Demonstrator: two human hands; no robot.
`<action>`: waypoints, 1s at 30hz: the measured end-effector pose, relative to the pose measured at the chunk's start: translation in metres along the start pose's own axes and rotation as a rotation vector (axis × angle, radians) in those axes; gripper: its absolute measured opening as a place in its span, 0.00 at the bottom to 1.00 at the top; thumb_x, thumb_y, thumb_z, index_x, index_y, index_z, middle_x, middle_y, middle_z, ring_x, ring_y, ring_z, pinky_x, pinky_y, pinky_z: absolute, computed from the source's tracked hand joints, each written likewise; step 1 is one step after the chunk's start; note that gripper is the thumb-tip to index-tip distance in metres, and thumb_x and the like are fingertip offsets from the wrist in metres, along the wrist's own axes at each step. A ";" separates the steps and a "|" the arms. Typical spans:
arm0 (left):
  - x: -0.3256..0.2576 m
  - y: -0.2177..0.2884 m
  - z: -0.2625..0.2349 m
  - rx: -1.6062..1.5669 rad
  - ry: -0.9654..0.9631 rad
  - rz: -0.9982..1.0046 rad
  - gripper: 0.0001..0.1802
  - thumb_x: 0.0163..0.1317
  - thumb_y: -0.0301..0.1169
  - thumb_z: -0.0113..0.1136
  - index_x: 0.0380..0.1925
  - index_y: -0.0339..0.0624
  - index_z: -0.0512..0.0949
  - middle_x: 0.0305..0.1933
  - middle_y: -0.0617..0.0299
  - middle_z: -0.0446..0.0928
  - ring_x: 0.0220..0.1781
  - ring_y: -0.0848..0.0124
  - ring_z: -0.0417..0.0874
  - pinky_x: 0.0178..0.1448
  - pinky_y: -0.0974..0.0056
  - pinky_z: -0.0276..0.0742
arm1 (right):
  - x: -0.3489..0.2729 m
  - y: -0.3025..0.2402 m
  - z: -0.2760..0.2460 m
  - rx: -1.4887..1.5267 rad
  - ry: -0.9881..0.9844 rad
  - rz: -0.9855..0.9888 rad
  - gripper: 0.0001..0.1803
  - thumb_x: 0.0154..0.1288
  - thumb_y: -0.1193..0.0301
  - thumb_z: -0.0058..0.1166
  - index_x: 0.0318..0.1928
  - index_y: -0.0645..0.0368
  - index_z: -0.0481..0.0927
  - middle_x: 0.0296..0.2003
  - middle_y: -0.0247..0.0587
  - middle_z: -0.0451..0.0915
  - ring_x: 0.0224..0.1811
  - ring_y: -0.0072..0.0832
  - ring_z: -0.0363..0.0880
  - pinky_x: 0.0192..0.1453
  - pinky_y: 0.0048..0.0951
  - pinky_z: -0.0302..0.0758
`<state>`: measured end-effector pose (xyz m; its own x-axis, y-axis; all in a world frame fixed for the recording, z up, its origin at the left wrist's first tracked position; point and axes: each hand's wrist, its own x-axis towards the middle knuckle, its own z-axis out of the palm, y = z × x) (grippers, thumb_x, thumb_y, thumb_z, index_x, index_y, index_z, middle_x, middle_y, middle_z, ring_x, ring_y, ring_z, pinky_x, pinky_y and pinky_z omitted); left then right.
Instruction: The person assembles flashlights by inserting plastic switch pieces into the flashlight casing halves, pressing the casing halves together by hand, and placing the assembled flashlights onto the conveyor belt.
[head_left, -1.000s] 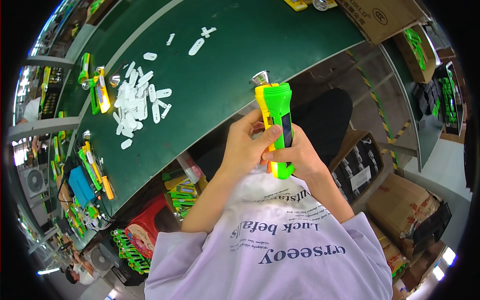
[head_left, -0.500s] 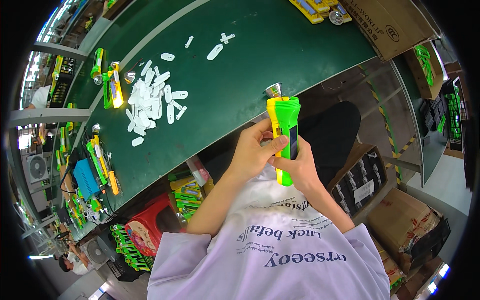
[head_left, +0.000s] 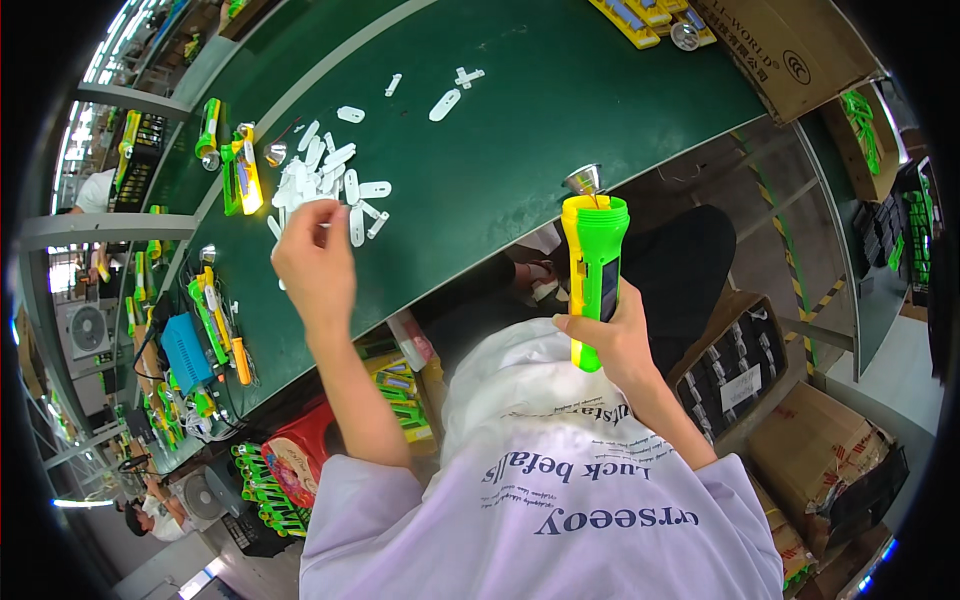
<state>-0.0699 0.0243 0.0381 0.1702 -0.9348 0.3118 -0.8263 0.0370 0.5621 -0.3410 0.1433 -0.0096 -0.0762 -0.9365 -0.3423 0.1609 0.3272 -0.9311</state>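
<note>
Fingers of left hand (head_left: 312, 262) pinching over white plastic pieces (head_left: 330, 180) | right hand (head_left: 612, 340) wrapped around green-yellow flashlight (head_left: 594, 262), upright

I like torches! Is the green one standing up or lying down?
Standing up. The right hand holds the torch by its lower end, open top pointing up toward the table.

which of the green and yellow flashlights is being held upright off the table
The flashlight in the right hand, open end up. The other flashlights lie flat on the green table.
</note>
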 end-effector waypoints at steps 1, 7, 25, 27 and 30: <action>0.011 -0.025 0.000 0.125 -0.001 0.041 0.07 0.61 0.28 0.65 0.36 0.36 0.81 0.31 0.58 0.83 0.28 0.70 0.80 0.36 0.65 0.75 | 0.001 0.002 -0.001 0.004 0.000 -0.005 0.19 0.46 0.75 0.69 0.40 0.63 0.78 0.27 0.27 0.72 0.28 0.17 0.69 0.35 0.23 0.67; 0.025 -0.072 0.022 0.447 -0.054 0.159 0.12 0.59 0.33 0.67 0.36 0.36 0.80 0.33 0.53 0.83 0.32 0.59 0.83 0.41 0.57 0.77 | 0.003 0.001 -0.003 0.013 -0.016 -0.011 0.19 0.46 0.74 0.69 0.37 0.62 0.75 0.27 0.27 0.72 0.28 0.17 0.69 0.34 0.23 0.68; -0.022 0.022 0.020 -0.042 -0.458 0.207 0.17 0.56 0.23 0.64 0.48 0.37 0.79 0.40 0.51 0.79 0.38 0.60 0.81 0.41 0.59 0.77 | 0.000 -0.002 0.001 -0.060 0.005 -0.003 0.21 0.46 0.73 0.69 0.41 0.61 0.74 0.29 0.29 0.73 0.31 0.18 0.71 0.39 0.26 0.70; -0.024 0.028 0.018 0.179 -0.616 0.397 0.26 0.54 0.19 0.61 0.55 0.43 0.74 0.45 0.53 0.75 0.44 0.55 0.79 0.47 0.57 0.76 | 0.000 -0.006 0.001 -0.106 0.005 -0.022 0.24 0.45 0.73 0.69 0.44 0.60 0.74 0.30 0.31 0.74 0.32 0.19 0.73 0.42 0.26 0.71; -0.020 0.034 0.023 0.214 -0.692 0.414 0.25 0.50 0.17 0.59 0.51 0.42 0.72 0.43 0.51 0.72 0.45 0.49 0.77 0.48 0.52 0.74 | -0.001 -0.010 0.002 0.011 -0.048 0.067 0.28 0.44 0.78 0.68 0.49 0.60 0.72 0.30 0.33 0.79 0.32 0.20 0.77 0.41 0.25 0.74</action>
<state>-0.1140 0.0366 0.0338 -0.4804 -0.8689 -0.1189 -0.8455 0.4228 0.3261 -0.3405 0.1408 0.0007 -0.0174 -0.9176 -0.3971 0.1745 0.3883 -0.9049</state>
